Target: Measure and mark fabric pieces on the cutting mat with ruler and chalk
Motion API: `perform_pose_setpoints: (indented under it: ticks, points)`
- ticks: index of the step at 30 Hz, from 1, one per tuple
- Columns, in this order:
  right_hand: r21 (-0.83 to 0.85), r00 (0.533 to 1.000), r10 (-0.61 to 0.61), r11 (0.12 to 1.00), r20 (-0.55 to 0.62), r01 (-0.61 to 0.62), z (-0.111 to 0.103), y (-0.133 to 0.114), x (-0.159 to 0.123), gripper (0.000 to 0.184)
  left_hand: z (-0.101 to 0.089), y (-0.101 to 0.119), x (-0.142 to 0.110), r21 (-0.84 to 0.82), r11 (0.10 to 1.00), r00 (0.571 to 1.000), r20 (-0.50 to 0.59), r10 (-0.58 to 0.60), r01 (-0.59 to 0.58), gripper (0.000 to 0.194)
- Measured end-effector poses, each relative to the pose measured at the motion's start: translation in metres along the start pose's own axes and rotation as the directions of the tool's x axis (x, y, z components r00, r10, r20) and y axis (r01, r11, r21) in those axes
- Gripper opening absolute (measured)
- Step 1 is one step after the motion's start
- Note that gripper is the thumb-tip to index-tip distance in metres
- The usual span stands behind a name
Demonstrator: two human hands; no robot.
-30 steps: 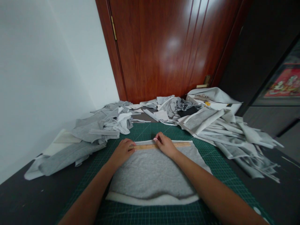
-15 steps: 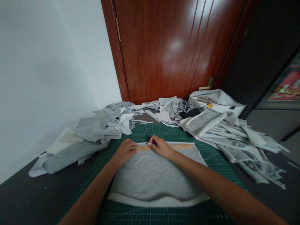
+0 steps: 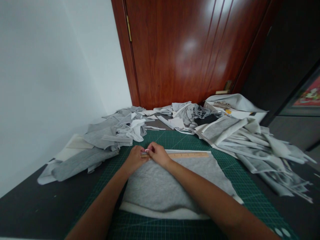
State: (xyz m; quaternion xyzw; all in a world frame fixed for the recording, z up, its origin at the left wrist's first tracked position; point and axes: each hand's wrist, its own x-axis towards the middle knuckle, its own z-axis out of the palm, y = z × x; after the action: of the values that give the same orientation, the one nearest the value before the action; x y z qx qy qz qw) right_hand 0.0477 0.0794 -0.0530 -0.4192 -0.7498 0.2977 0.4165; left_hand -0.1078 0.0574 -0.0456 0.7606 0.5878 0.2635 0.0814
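A grey fleece fabric piece [image 3: 175, 186] lies flat on a green cutting mat [image 3: 240, 186]. A wooden ruler [image 3: 187, 155] rests along its far edge. My left hand [image 3: 133, 159] presses on the ruler's left end, fingers curled down on it. Touching it on the right, my right hand [image 3: 157, 154] has its fingers pinched together at the ruler's edge; whatever it pinches is too small to make out.
Heaps of grey and white fabric scraps [image 3: 112, 133] and strips [image 3: 250, 136] ring the mat on the left, back and right. A red-brown wooden door [image 3: 190, 50] stands behind, a white wall [image 3: 50, 83] to the left. The dark tabletop [image 3: 37, 206] shows at lower left.
My right hand has slid left along the ruler until it meets my left hand. The left hand has stayed on the ruler's left end. The view shifted slightly.
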Motion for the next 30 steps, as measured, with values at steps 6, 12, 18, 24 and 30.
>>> perform_pose_setpoints:
  ticks: [6, 12, 18, 24, 30]
  points:
    - [0.051, 0.999, 0.038, 0.998, -0.038, -0.036, -0.004, 0.0, 0.001, 0.01, 0.0, 0.038, -0.02, 0.346, 0.935, 0.997, 0.018, 0.079, -0.081, 0.02]
    - [0.018, 1.0, 0.02, 1.0, -0.019, -0.02, -0.002, 0.003, 0.001, 0.009, 0.016, 0.086, -0.044, 0.531, 0.836, 0.984, 0.171, 0.055, -0.139, 0.041]
    - [-0.075, 0.997, 0.051, 0.996, 0.057, -0.046, -0.002, -0.002, 0.003, 0.006, 0.031, 0.086, -0.052, 0.572, 0.818, 0.994, 0.114, -0.005, -0.061, 0.054]
    - [-0.222, 0.989, 0.12, 0.97, 0.087, -0.098, 0.002, -0.015, 0.011, 0.007, 0.027, 0.086, -0.054, 0.549, 0.834, 0.995, 0.102, -0.002, -0.055, 0.056]
    - [-0.288, 0.982, 0.168, 0.948, 0.088, -0.136, 0.005, -0.02, 0.014, 0.01, 0.03, 0.082, -0.054, 0.526, 0.847, 0.994, 0.107, 0.02, -0.074, 0.051]
